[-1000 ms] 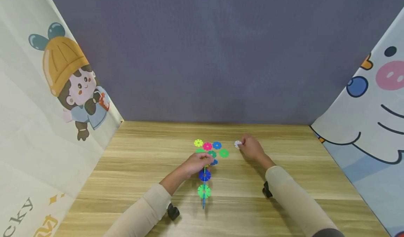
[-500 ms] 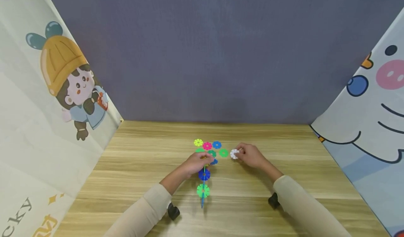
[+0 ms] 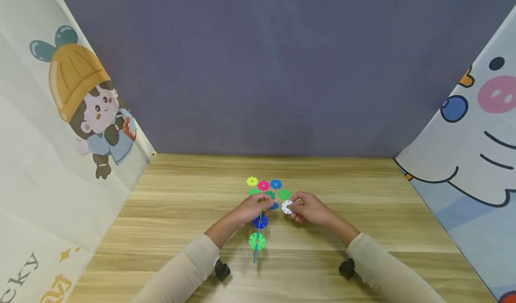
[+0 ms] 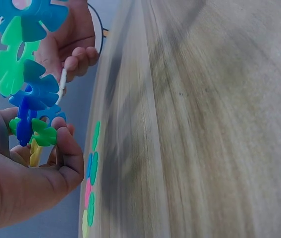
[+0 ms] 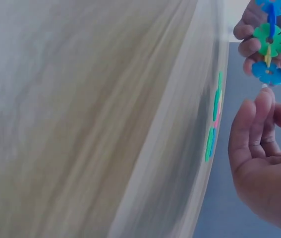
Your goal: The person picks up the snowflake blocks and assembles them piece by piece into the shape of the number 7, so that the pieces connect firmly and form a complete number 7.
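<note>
My left hand point(image 3: 251, 208) pinches a chain of notched plastic snowflake discs near its far end. In the left wrist view the interlocked green disc point(image 4: 12, 69), dark blue disc point(image 4: 25, 124) and yellow disc point(image 4: 35, 152) stand at angles to each other. The chain's tail, with a bright green disc point(image 3: 256, 241), hangs toward the front of the table. At the far end a blue disc point(image 5: 269, 74) sticks out past my left fingers. My right hand point(image 3: 314, 209) pinches a white snowflake disc point(image 3: 286, 207) just right of that end, apparently with a small gap between them.
Behind my hands several loose discs lie flat on the wooden table point(image 3: 193, 186), among them a yellow one point(image 3: 252, 181), a pink one point(image 3: 264, 185) and a green one point(image 3: 284, 194). A grey panel point(image 3: 274, 70) rises at the back. Printed cloths flank both sides.
My right hand has brought the white disc left and toward me, close to the chain's end. My left hand stays nearly in place; the chain's tail has swung slightly left.
</note>
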{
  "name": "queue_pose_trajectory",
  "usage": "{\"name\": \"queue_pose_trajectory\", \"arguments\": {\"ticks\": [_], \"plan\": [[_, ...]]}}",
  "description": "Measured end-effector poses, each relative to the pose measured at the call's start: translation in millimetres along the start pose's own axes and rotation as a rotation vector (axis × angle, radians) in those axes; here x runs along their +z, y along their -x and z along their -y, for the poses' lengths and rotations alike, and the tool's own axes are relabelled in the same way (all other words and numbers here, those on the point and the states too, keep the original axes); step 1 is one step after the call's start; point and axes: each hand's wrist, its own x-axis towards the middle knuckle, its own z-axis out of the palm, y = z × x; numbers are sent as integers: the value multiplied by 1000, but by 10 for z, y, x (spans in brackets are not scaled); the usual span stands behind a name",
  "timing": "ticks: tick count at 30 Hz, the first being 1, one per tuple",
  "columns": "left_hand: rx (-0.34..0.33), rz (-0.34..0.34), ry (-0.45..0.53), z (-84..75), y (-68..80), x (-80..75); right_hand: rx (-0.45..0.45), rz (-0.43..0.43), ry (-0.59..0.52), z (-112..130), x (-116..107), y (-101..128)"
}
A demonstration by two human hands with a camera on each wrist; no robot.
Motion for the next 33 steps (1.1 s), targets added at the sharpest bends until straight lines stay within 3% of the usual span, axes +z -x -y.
{"name": "queue_pose_trajectory", "arguments": {"ticks": [7, 16, 22, 33], "plan": [[3, -3, 6, -22, 18, 21, 27, 12, -67, 53, 40, 4], [6, -1, 4, -48, 31, 57, -10, 37, -71, 64, 93, 5], [11, -12, 21, -49, 32, 81, -14, 35, -132, 96, 150, 7], [25, -58, 104, -20, 1, 134, 16, -19, -228, 60, 231, -46]]}}
